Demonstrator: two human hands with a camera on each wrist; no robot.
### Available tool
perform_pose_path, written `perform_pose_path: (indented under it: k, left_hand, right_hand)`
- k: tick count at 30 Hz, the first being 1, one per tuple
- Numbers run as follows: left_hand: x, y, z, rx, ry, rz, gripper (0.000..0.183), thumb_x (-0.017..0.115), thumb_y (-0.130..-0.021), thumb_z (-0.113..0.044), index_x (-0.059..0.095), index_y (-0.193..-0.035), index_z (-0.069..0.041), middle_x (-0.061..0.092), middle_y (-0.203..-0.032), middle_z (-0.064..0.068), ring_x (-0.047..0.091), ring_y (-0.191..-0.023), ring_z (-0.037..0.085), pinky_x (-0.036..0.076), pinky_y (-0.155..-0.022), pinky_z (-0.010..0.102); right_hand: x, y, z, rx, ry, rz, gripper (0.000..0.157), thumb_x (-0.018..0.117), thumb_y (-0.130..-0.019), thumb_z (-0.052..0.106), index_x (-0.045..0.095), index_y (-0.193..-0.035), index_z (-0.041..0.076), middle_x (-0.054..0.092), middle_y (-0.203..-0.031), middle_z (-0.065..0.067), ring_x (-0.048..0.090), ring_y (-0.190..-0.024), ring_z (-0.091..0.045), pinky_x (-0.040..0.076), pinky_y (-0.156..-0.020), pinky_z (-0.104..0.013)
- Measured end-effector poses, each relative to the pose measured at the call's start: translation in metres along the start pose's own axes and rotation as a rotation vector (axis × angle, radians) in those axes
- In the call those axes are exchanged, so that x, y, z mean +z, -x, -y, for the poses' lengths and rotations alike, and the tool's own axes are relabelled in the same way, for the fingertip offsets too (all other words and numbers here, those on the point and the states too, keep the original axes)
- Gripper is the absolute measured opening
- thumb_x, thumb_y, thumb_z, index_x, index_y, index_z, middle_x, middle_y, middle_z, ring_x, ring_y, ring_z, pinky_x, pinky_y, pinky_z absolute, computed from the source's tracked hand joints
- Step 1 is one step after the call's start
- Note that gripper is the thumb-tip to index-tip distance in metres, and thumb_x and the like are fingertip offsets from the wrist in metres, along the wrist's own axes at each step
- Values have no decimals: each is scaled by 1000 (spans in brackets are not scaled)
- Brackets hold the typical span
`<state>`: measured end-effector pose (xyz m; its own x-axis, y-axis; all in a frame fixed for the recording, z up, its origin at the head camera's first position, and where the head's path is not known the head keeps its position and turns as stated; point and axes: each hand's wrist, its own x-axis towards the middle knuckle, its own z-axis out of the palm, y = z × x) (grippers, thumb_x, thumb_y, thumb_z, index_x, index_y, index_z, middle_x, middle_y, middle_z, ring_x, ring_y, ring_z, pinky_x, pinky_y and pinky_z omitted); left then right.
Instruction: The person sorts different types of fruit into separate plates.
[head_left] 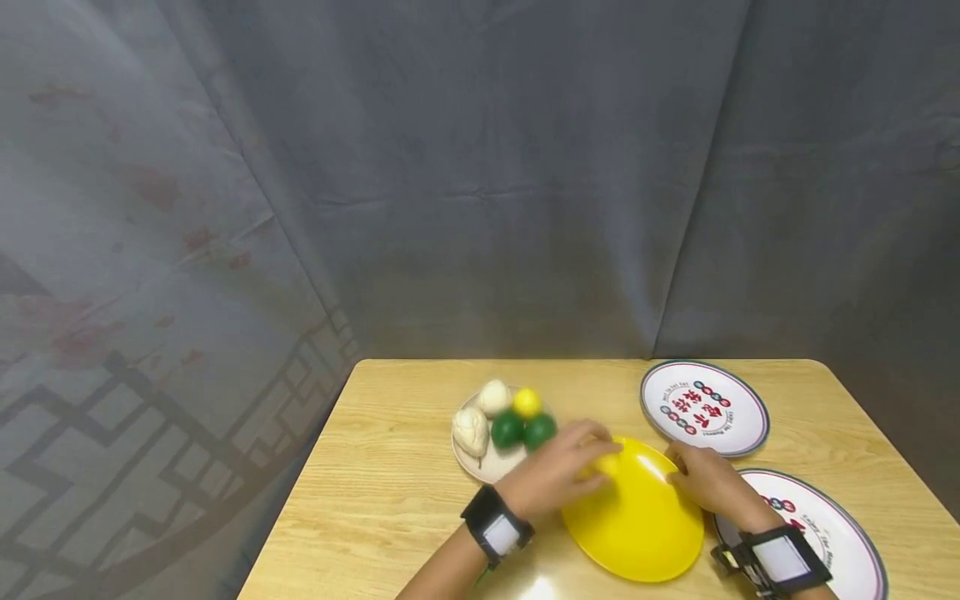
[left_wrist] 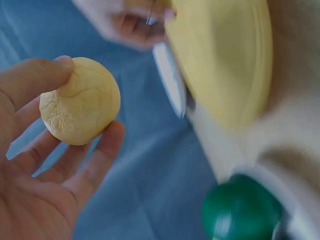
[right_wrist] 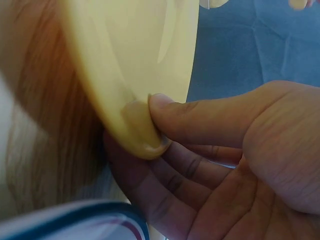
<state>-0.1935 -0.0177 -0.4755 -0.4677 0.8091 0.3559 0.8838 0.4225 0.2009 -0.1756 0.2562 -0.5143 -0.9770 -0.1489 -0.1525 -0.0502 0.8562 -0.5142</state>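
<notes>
**Holding a round yellow piece (left_wrist: 80,102) and a yellow plate (head_left: 637,533), one to each hand**

The round yellow piece is pinched in the left hand (head_left: 558,471), thumb on one side and fingertips on the other, with a gap between it and the palm. Its skin is visibly creased near the thumb, so a light, slightly soft body under a thin coat may be supposed. A gentle grip around the widest part should be enough; the skin could be dented or torn by hard pressure.

The yellow plate is seen over the tabletop (head_left: 375,475), between a cream plate (head_left: 497,465) bearing green pieces (head_left: 507,429) and two white printed plates (head_left: 750,417). Its rim is gripped by the right hand (head_left: 712,483), thumb on the inner face and fingers curled beneath. That edge is raised; whether the far edge is supported cannot be told.

The surface is glossy and looks stiff, probably light plastic, and might prove slippery. Because it is held at one side only, some tilting can be expected; a steadier hold would be given by opposite points on the rim.
</notes>
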Motion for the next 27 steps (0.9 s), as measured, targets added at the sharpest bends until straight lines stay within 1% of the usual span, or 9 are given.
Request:
perform_pose_path:
  k: [3,6,9,13,17,21,23,24,27]
  left_hand:
    - [22,-10,-5,8,45,78,45,63,-93,-33,55,-135,-21,47,-130,-5,41,-120,4,35,-102,13]
    - [40,-13,-9,14,48,136,39,62,-93,-35,57,-131,-25,47,-126,-7,42,-115,2,35,-98,10]
    - [52,-13,-13,29,36,173,35,61,-94,-34,59,-128,-26,48,-124,-7,43,-110,0,36,-93,8]
    - [61,-9,-15,40,32,199,34,60,-95,-32,60,-127,-25,50,-122,-7,43,-107,-1,36,-90,5]
    - [64,-7,-12,38,47,218,36,60,-95,-32,58,-130,-26,49,-123,-8,43,-107,-2,36,-90,5]
    - [62,-6,-12,35,52,233,42,60,-95,-35,53,-136,-28,48,-128,-7,43,-109,-2,36,-91,6]
    - [59,-7,-12,24,51,240,47,59,-95,-39,50,-139,-29,47,-131,-7,43,-110,-1,37,-91,7]
    - [56,-7,-12,7,48,246,49,58,-94,-42,48,-141,-31,46,-133,-7,44,-111,-1,38,-91,9]
    - [44,-11,-8,-41,28,239,53,56,-94,-48,44,-143,-33,44,-137,-7,44,-116,3,40,-96,15]
  right_hand:
    - [1,0,-1,-22,7,-8,17,67,-85,6,60,-100,3,50,-73,-4,47,-62,-18,42,-54,-30]
    - [3,1,-2,-32,4,-10,17,66,-84,6,60,-99,3,49,-72,-4,47,-62,-17,42,-54,-30]
    - [3,0,-3,-22,-7,3,17,66,-85,6,59,-100,3,50,-72,-4,47,-61,-18,42,-53,-30]
    - [5,-1,-3,-8,-8,11,17,65,-85,6,59,-101,4,50,-72,-4,47,-61,-17,42,-53,-30]
    - [4,-1,-2,-9,-2,9,17,66,-85,6,59,-100,3,49,-72,-5,47,-61,-18,42,-53,-30]
    - [1,0,0,-4,5,13,18,66,-85,6,59,-101,3,49,-72,-5,47,-61,-18,42,-53,-30]
    - [0,0,1,-3,11,17,18,66,-85,6,59,-102,3,49,-72,-5,47,-61,-18,42,-54,-30]
    - [-1,0,1,-3,11,18,18,66,-85,6,59,-102,3,49,-72,-5,47,-61,-18,42,-54,-30]
    - [-2,-1,1,-4,11,14,19,66,-85,6,59,-103,2,50,-73,-5,48,-62,-18,43,-54,-30]
